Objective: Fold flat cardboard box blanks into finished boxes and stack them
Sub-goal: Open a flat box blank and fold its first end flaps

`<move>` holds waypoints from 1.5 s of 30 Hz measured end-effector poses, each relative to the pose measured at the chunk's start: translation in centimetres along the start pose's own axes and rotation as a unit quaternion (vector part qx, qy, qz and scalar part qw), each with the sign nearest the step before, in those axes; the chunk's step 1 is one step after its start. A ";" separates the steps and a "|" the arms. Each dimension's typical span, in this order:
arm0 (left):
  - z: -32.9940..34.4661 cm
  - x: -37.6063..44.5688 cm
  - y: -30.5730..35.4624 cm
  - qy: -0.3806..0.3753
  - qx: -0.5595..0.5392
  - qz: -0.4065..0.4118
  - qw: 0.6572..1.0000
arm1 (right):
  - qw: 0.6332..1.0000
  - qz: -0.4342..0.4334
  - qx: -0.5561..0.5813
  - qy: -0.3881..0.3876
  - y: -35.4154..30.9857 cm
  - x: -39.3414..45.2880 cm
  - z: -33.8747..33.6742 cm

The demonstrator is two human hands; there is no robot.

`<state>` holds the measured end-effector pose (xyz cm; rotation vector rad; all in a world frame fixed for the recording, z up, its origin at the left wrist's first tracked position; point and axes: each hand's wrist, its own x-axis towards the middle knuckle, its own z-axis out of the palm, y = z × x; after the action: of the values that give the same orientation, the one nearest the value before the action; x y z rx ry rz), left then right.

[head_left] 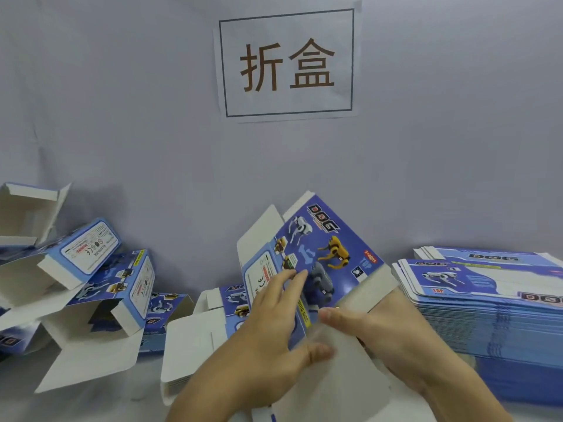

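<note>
Working on one DOG box blank (323,254) mid-worktop: left hand (268,324) lies on it, fingers straight, right hand (374,333) pinches its grey flap. Several folded boxes (100,275) piled left, thick stack of blanks (487,303) remaining right.

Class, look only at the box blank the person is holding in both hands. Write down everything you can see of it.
The box blank is printed card, blue outside with toy robot dogs and the word DOG, plain white or grey inside. It is partly opened and tilted, upper end leaning toward the wall, plain flaps sticking out at top and bottom. The left hand lies on its printed face with fingers spread. The right hand holds the grey lower flap, thumb on top. It is held in front of the person, above other boxes.
</note>
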<state>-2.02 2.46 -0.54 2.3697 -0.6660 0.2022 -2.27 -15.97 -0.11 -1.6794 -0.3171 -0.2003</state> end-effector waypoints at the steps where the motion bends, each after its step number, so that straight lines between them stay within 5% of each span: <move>1: -0.2 -0.1 0.0 0.005 0.001 0.011 1.000 | 1.000 -0.011 -0.011 0.001 0.0 -0.1 0.0; 5: -0.6 -0.6 0.9 0.086 0.043 0.021 0.995 | 0.999 -0.042 -0.004 -0.017 -0.5 -0.2 0.2; 8: 0.2 -0.2 2.1 0.247 0.108 -0.005 0.963 | 0.996 -0.068 -0.058 -0.029 -1.0 -0.3 0.6; 12: 0.2 0.6 1.5 0.316 -0.031 -0.068 0.946 | 0.985 -0.102 -0.137 0.010 -1.5 -0.3 1.4; 16: -1.3 0.5 0.0 0.298 -0.198 0.000 0.934 | 0.977 -0.104 -0.168 0.085 -0.1 0.5 1.4; 21: 0.2 0.6 1.1 0.378 -0.102 0.088 0.916 | 0.987 -0.111 -0.029 -0.111 1.0 0.5 0.3; 24: 0.8 0.6 1.3 0.367 -0.021 0.110 0.923 | 0.931 -0.113 0.153 -0.311 0.5 -0.8 -1.5; 25: 0.8 0.5 1.4 0.355 -0.004 0.121 0.927 | 0.918 -0.115 0.222 -0.306 -0.1 -0.9 -1.9; 27: 1.1 0.4 1.9 0.310 0.037 0.158 0.937 | 0.941 -0.056 0.286 -0.174 -0.9 -0.1 -2.4; 30: 1.2 0.5 2.1 0.190 0.050 0.199 0.960 | 0.974 -0.099 0.201 0.026 -1.6 0.0 -3.3; 33: 0.3 2.2 2.2 0.066 -0.098 0.061 0.991 | 0.988 -0.075 0.128 0.053 -2.5 -1.1 -3.2; 35: -0.1 0.7 1.7 0.025 -0.192 0.054 0.980 | 0.985 -0.027 0.147 0.083 -3.3 -1.0 -2.6; 40: -2.0 0.4 1.9 0.263 -0.255 -0.067 0.928 | 0.994 -0.027 0.108 -0.017 -1.8 -1.2 -1.1; 45: -2.7 -0.1 0.2 0.277 -0.300 -0.061 0.911 | 0.995 0.002 0.082 -0.064 -1.8 -1.2 -1.2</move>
<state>-2.14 4.06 1.61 1.6370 -0.2472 0.5122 -3.94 -17.03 1.40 -1.5328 -0.4150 -0.0613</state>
